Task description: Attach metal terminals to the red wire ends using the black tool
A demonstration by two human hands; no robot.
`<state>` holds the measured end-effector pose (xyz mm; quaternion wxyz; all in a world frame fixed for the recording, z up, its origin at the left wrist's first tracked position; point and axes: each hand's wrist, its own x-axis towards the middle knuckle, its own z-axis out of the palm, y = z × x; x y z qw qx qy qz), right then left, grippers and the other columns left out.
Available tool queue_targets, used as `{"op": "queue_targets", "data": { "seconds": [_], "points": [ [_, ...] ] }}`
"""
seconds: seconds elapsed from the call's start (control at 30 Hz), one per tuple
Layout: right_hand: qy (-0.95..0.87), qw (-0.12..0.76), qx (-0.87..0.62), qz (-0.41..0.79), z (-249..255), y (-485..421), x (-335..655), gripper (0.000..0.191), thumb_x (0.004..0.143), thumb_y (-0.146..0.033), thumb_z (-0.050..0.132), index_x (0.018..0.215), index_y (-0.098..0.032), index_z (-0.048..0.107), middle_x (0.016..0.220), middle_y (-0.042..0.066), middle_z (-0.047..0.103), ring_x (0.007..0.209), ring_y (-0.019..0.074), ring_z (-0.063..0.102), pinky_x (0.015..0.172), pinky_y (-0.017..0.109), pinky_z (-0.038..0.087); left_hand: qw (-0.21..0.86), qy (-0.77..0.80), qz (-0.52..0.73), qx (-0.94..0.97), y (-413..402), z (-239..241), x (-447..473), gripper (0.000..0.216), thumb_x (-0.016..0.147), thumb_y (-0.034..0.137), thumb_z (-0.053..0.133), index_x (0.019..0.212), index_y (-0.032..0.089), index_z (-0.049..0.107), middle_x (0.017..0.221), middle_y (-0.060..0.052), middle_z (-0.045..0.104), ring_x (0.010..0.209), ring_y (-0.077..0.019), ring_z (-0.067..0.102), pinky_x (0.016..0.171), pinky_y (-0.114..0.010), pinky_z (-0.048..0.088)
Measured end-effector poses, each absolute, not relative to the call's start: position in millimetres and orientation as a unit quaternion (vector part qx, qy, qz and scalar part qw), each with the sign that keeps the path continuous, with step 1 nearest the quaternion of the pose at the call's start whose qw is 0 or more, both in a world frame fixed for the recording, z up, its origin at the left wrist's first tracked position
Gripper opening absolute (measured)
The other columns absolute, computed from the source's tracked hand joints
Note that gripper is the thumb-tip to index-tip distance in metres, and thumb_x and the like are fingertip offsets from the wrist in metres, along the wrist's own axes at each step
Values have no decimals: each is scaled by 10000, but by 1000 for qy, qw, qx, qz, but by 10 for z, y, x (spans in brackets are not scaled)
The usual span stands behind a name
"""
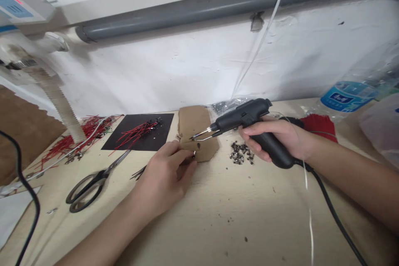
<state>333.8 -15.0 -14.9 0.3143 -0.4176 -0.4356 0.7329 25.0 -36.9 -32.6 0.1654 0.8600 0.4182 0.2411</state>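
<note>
At the bottom of the frame two bare forearms reach up over a pale wooden tabletop [218, 220]. The left hand [166, 176], at lower centre, has its fingers curled and pinched shut on a small metal-tipped part [193, 156]. It holds the part against the near edge of a torn piece of brown cardboard [195, 122]. A few thin black wires [139, 172] stick out on the left from under that hand.

Right of centre, the right hand [280, 139] is wrapped tight around the grip of a black pistol-shaped soldering gun [243, 117]. The gun's thin metal tip points left and slightly down, ending just above the pinched part; whether the two touch cannot be told. A black power cord [335, 216] runs from the gun to the lower right corner. Just below the gun lies a small heap of dark metal bits [240, 153].

At lower left lie black-handled scissors [92, 185], blades pointing toward the centre.

Farther back, left of the cardboard, a black rectangular mat [156, 141] carries a bundle of red wires [134, 132]. A clear plastic bag of small dark parts [224, 106] sits behind the cardboard. At the right edge is a clear plastic bottle with a blue label [349, 96]. Farthest off, a grey pipe [218, 6] runs along the white wall [171, 70].
</note>
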Motion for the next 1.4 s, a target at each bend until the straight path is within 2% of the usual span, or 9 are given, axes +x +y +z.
{"op": "queue_targets", "data": {
  "seconds": [0.4, 0.8, 1.1, 1.4],
  "points": [
    [-438, 312, -421, 731, -164, -152, 3353, 282, 827, -384, 797, 703, -173, 656, 600, 5, 619, 434, 122, 578, 398, 230, 454, 112, 385, 274, 874, -402, -330, 281, 170, 1003, 153, 596, 1031, 165, 762, 926, -66, 638, 735, -153, 603, 612, -279, 455],
    [-426, 313, -417, 739, -171, -155, 3339, 279, 809, -387, 811, 695, -180, 664, 599, 6, 618, 443, 120, 563, 401, 230, 454, 97, 388, 279, 873, -384, -394, 272, 154, 994, 170, 617, 1037, 177, 765, 922, -75, 652, 733, -161, 611, 590, -275, 460],
    [-429, 317, -413, 738, -162, -140, 3331, 277, 809, -386, 803, 679, -184, 666, 588, 9, 614, 437, 122, 558, 401, 229, 453, 109, 393, 259, 875, -406, -321, 226, 184, 995, 184, 622, 1120, 195, 756, 943, -64, 628, 807, -187, 629, 661, -309, 493],
    [-428, 326, -406, 739, -177, -141, 3352, 266, 817, -392, 818, 719, -190, 675, 594, 5, 624, 427, 127, 553, 394, 240, 444, 109, 397, 256, 875, -390, -357, 183, 222, 1014, 172, 588, 1150, 198, 761, 965, -76, 631, 849, -197, 637, 669, -308, 495]
  ]
}}
